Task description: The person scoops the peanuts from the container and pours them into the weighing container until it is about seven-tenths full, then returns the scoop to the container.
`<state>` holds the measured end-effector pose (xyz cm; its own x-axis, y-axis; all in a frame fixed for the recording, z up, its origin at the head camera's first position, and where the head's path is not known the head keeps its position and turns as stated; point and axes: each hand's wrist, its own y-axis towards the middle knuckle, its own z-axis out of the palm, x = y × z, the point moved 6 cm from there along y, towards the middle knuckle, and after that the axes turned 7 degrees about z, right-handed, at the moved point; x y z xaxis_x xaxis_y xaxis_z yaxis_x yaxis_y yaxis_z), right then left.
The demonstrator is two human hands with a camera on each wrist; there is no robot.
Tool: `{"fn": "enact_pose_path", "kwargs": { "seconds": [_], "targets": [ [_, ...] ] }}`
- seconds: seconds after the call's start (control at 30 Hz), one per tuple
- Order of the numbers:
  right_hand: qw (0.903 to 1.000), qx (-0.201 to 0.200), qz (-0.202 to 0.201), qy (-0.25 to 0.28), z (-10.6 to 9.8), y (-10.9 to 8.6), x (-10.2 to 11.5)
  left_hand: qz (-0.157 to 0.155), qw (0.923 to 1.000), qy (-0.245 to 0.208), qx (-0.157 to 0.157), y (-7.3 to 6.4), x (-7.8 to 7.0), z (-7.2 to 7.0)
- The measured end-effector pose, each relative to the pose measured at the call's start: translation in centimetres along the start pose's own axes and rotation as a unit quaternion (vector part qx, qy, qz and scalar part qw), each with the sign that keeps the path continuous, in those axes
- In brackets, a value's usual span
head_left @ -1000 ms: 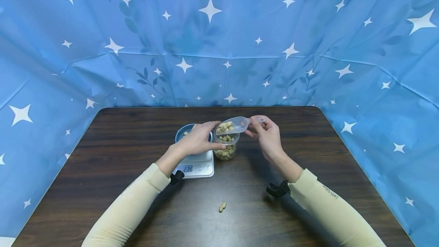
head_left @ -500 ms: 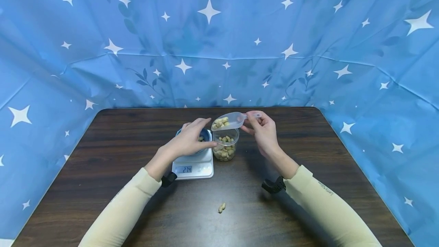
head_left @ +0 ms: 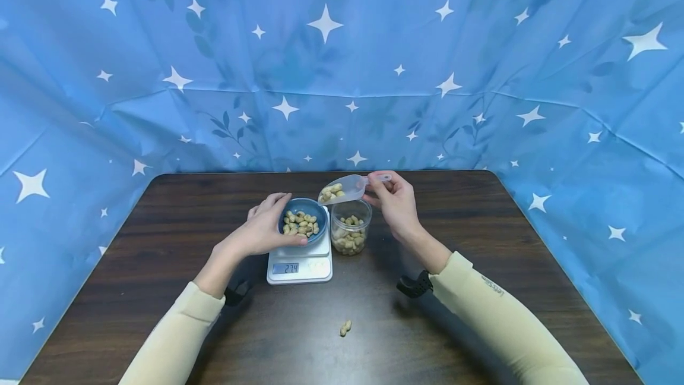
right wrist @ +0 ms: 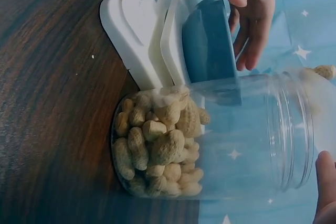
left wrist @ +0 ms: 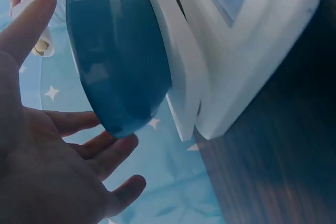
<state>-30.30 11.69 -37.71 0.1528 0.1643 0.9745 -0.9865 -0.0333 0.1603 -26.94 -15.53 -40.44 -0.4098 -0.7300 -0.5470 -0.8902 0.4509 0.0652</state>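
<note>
The right hand (head_left: 399, 204) pinches the handle (head_left: 387, 177) of a translucent plastic scoop (head_left: 353, 185), which carries rough, beige peanuts (head_left: 332, 192) above a clear, cylindrical jar (right wrist: 236, 145). The left hand (head_left: 259, 230), with fingers loosely spread and free, is beside a smooth, round blue bowl (left wrist: 116, 59) (this one also contains peanuts), which stands on a flat white scale (head_left: 310, 270).

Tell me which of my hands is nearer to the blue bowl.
Left. Your left hand is at the left side of the blue bowl; your right hand is farther off, beyond the clear jar, holding the scoop.
</note>
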Motion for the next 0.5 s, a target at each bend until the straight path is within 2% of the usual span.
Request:
{"fn": "enact_pose_path", "kwargs": {
  "seconds": [0.23, 0.5],
  "targets": [
    [0.9971, 0.044, -0.031, -0.054, 1.5, 0.1, 0.5, -0.026, 0.9995, -0.002, 0.017, -0.3, 0.9, 0.3],
    [0.9898, 0.082, -0.075, -0.089, 2.6, 0.0, 1.7, -0.030, 0.9993, -0.002, 0.020, -0.3, 1.0, 0.3]
  ]
}}
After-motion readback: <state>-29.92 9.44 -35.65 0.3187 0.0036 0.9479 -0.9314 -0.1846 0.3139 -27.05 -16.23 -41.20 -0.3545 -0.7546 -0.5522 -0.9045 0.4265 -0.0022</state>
